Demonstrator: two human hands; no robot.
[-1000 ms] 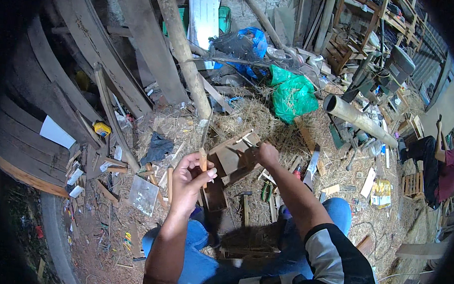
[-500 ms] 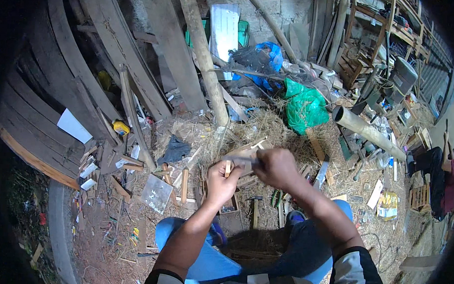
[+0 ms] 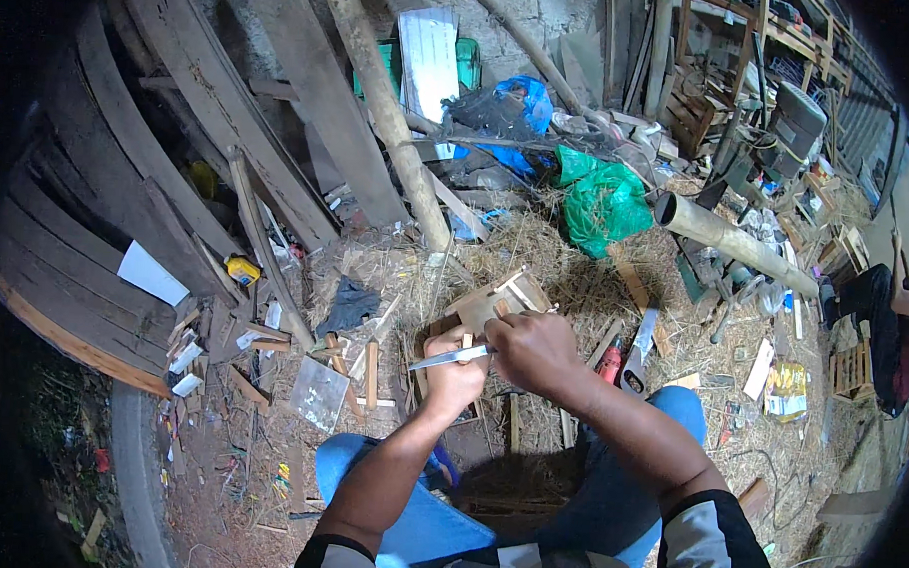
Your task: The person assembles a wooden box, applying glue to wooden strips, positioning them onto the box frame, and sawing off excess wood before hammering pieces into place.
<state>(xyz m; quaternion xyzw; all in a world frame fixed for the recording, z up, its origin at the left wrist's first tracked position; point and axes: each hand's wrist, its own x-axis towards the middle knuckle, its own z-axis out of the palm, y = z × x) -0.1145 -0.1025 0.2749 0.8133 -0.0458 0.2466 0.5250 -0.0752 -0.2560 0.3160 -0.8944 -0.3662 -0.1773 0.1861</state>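
Low in front of me, my left hand (image 3: 451,382) is closed around a small strip of wood (image 3: 467,340), whose pale end sticks up past the fingers. My right hand (image 3: 534,353) grips a knife (image 3: 444,359); its handle is hidden in the fist. The bright blade points left and lies across the wood, over the left hand's fingers. Just beyond both hands sits a small wooden box-like piece (image 3: 522,290), partly covered by them.
A saw blade (image 3: 639,353) and a red object (image 3: 610,361) lie by my right knee. A metal plate (image 3: 321,392) and wood scraps (image 3: 371,373) lie to the left. Further off are a green bag (image 3: 605,209), a thick pipe (image 3: 731,247) and leaning planks (image 3: 326,99).
The knife blade now reaches left across my left hand; before, it was blurred between the hands. My right hand has dropped slightly and moved left. The view has shifted a little.
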